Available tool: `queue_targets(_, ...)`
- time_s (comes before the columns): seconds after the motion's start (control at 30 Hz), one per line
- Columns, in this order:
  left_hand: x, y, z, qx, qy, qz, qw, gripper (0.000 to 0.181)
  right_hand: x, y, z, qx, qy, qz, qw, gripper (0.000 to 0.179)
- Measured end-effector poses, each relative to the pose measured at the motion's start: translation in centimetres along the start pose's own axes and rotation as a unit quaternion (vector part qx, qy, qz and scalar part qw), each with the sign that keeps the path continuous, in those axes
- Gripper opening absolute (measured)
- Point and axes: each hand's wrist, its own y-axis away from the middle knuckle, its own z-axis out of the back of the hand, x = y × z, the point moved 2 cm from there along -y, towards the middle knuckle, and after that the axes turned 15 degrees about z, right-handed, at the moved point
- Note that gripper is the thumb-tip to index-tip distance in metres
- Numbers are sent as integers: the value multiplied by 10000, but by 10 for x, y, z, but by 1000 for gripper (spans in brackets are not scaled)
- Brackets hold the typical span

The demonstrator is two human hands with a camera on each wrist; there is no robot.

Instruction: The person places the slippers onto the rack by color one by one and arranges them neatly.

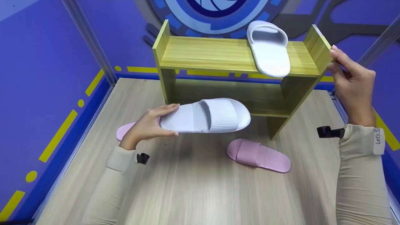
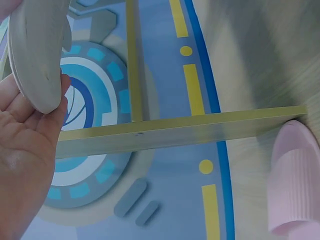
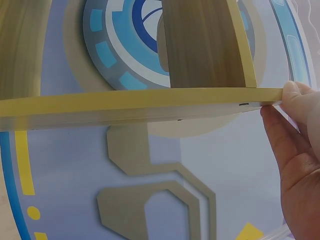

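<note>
My left hand (image 1: 149,124) grips a white slipper (image 1: 222,115) by its heel end, held in the air before the shelf, toe pointing right. In the left wrist view that slipper (image 2: 40,55) shows edge-on between thumb and fingers. My right hand (image 1: 354,81) pinches the upper right side panel of the wooden shelf (image 1: 206,53); the right wrist view shows thumb and fingers on the panel's edge (image 3: 200,97). Another white slipper (image 1: 272,53) lies on the top board near its right end, heel jutting over the front edge.
A pink slipper (image 1: 259,156) lies on the wood-grain surface (image 1: 193,193) in front of the shelf. A second pink slipper (image 1: 125,129) is partly hidden behind my left hand. Blue patterned walls (image 1: 47,62) stand behind and at both sides.
</note>
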Motion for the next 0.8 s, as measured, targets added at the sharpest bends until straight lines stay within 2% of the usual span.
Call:
queue_targets(0.27, -11, -4, 10, -150, 58, -172, 9997, 85, 2, 0, 0, 58, 123, -21, 9999, 37)
queue_targets(0.5, -18, -5, 17, -212, 69, -50, 9997, 85, 3, -1, 1, 186, 203, -109, 9996, 37)
queue_targets(0.8, -28, -8, 25, -308, 11, -159, 9994, 83, 0, 0, 1, 178, 174, -40, 9997, 37)
